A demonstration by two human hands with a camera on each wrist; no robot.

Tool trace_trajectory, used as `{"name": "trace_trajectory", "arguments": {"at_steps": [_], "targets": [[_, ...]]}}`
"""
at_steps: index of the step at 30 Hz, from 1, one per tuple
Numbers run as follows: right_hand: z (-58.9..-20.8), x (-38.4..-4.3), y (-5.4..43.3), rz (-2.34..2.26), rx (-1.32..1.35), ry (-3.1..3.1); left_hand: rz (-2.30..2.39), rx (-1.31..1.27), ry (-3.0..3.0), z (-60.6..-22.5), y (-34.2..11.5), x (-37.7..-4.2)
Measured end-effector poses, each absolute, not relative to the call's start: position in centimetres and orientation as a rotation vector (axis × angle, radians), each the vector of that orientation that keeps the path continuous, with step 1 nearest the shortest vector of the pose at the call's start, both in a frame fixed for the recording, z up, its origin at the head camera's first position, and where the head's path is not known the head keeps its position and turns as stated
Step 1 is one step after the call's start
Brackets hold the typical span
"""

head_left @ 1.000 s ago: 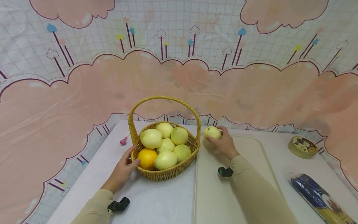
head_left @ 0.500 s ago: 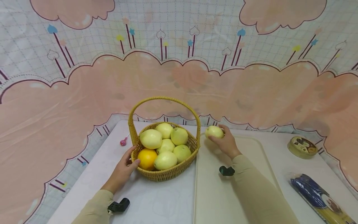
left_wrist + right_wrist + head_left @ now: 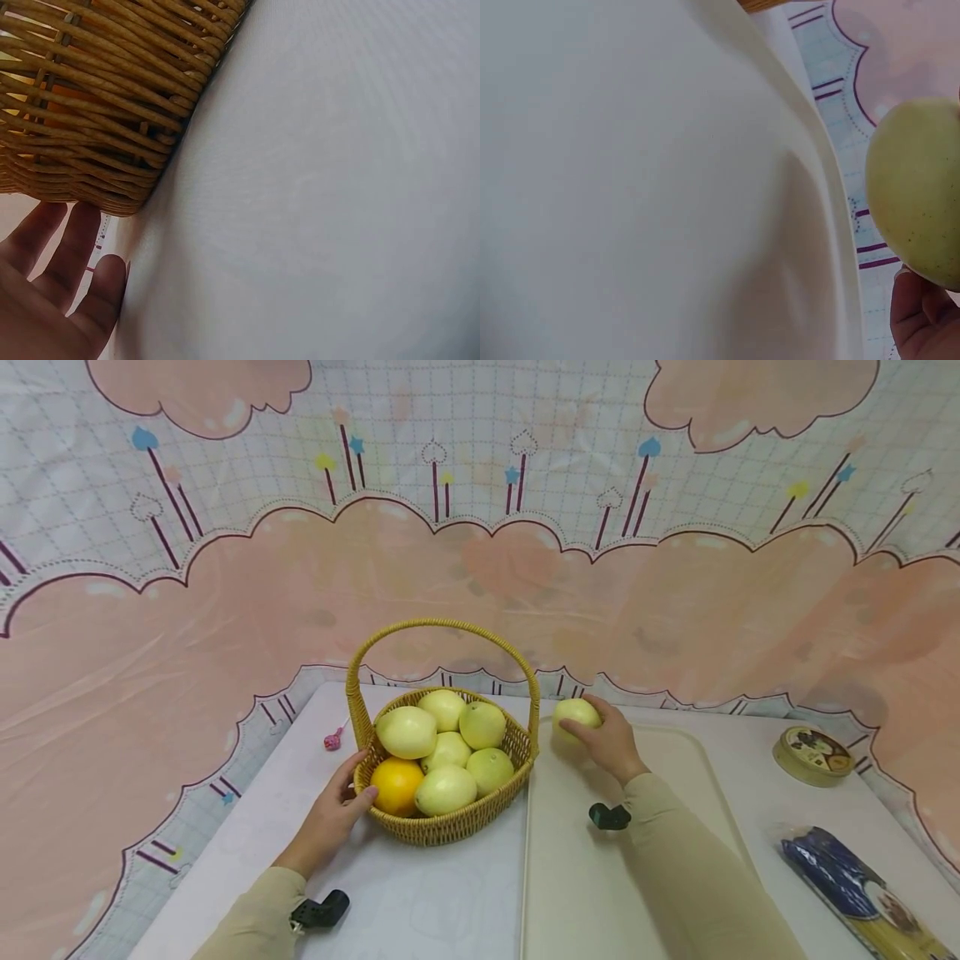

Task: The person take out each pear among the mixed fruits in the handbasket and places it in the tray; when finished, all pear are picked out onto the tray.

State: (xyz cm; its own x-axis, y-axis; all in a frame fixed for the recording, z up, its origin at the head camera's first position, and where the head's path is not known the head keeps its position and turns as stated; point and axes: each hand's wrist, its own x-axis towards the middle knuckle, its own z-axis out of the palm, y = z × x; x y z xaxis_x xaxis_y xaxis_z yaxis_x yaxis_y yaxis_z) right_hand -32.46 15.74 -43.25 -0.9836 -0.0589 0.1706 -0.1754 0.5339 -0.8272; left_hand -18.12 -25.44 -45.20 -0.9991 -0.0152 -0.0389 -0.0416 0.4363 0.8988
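A brown wicker basket [image 3: 442, 831] with a tall arched handle holds several pale yellow-green fruits [image 3: 446, 790] and an orange [image 3: 397, 786] at its front left. At the basket's left rim, my left hand [image 3: 330, 818] grips with the thumb over the edge; in the left wrist view its fingers touch the weave from outside. My right hand [image 3: 609, 743] holds one round, pale yellow-green fruit [image 3: 576, 716] between thumb and fingers, above the tray's far left corner. Fine speckles show on this fruit's skin in the right wrist view, where only part of the hand appears.
Under my right arm lies a cream tray [image 3: 577, 877], its left edge close to the basket. A round tin [image 3: 813, 755] and a blue plastic package [image 3: 855, 885] are farther right. Left of the basket is a pink-wrapped lollipop [image 3: 333, 740]. A patterned cloth hangs behind.
My right hand has shifted slightly to the right with the fruit, which has turned a little in the fingers. The left hand and the basket have stayed in place.
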Motion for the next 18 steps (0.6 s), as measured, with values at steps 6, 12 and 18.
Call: {"name": "trace_trajectory", "arguments": {"at_steps": [6, 12, 18], "targets": [[-42.94, -32.25, 15.88, 1.452, 0.142, -2.666, 1.651, -0.067, 2.647, -45.36, -25.46, -18.38], [-42.72, -32.3, 15.91, 1.417, 0.141, -2.684, 1.654, -0.057, 2.643, -45.25, -25.45, -18.2], [-42.59, -32.24, 15.91, 1.36, 0.193, -2.682, 1.645, -0.048, 2.647, -45.27, -25.48, -18.23]]}}
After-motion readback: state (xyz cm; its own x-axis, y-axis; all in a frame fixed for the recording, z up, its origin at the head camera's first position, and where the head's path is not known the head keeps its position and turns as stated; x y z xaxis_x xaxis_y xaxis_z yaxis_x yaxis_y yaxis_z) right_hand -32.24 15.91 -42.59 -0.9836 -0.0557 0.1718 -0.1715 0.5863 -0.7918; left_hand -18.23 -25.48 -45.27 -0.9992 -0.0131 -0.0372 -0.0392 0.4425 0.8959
